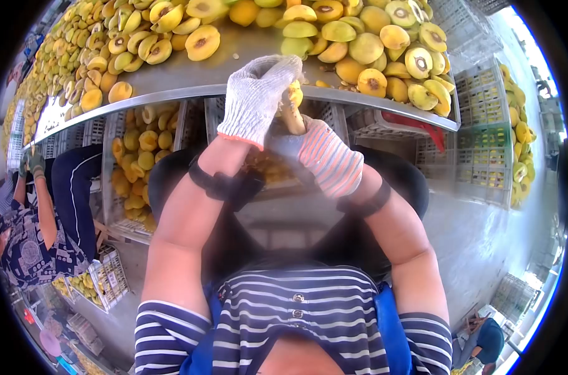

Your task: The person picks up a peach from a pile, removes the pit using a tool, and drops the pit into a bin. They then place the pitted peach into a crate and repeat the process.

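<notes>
At the near edge of the metal table (171, 78), both gloved hands are meeting close to the rim, above the wearer's lap. L hand (262, 94), in a whitish knit glove w/ orange hem, is curling its fingers round a yellow fruit pc (294, 94); only a bit of it is showing, btwn the glove & a tan, handle-like pc (290, 119). R hand (329, 156), in a striped glove, is clenching round the lower end of that tan pc; its fingertips are blurring out, so can't tell the exact grip, nor what the tan pc is. Its upper end is pointing up at the fruit, apparently touching.

Up on the table, cut fruit is lying in 2 heaps: L heap (134, 47) is spreading far off to the side, R heap (365, 47) is sitting by the table's R corner. One fruit half (202, 42), brown centre showing, is lying just past L hand. Under the tabletop, a crate (124, 229) at L is holding more yellow fruit. Off to R, stacked crates (481, 100) are standing near the table, w/ more fruit beyond. Blk bands (209, 181) are circling both forearms. Far L, a co-worker (40, 250) in patterned top & dk trousers is sitting at the same table; lower R, another person (489, 340) is showing in dk top.
</notes>
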`<action>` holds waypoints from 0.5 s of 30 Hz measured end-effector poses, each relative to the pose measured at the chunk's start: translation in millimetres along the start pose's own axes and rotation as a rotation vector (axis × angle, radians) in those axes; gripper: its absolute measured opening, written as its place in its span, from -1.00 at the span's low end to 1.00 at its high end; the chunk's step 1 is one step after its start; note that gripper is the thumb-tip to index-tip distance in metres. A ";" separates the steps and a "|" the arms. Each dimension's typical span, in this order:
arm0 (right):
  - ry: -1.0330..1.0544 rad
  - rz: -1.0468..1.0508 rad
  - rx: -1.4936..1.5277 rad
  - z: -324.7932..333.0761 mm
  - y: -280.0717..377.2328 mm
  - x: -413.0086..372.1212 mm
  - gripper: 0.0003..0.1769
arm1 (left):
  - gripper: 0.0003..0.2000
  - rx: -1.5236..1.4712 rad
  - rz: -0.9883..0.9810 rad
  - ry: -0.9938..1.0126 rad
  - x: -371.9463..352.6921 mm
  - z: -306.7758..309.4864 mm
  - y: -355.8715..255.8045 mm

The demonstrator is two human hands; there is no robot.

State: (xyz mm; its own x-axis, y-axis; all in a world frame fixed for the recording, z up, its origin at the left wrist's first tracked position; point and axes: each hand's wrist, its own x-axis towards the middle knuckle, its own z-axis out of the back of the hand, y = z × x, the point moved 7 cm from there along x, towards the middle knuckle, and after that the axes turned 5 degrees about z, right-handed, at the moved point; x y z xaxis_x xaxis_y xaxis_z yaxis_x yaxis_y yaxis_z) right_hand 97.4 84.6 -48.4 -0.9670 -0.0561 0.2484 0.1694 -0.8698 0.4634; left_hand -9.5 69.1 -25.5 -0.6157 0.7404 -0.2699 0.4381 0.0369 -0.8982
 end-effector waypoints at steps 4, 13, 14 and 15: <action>0.006 -0.090 -0.049 -6.9 -0.9 2.1 -0.78 | -0.76 0.042 -0.033 -0.056 -3.9 -3.9 -5.0; -0.083 -0.352 1.156 -18.5 -16.5 -12.1 -0.89 | -0.79 0.076 -0.024 0.177 -6.3 -8.8 -12.0; -0.004 -0.694 1.304 -0.2 -1.9 -13.2 -0.84 | -0.79 0.063 0.011 0.188 -11.6 -9.7 -16.2; -0.001 -0.688 1.302 6.1 -1.1 -11.7 -0.84 | -0.79 0.063 0.004 0.185 -9.8 -5.7 -15.4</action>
State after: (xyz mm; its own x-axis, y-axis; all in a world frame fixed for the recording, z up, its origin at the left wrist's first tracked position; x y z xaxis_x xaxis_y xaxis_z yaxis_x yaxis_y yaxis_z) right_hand 109.7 89.1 -46.7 -0.9264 0.1777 -0.3321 -0.2648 0.3197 0.9098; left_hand -6.5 65.1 -7.0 -0.4804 0.8513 -0.2107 0.3949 -0.0045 -0.9187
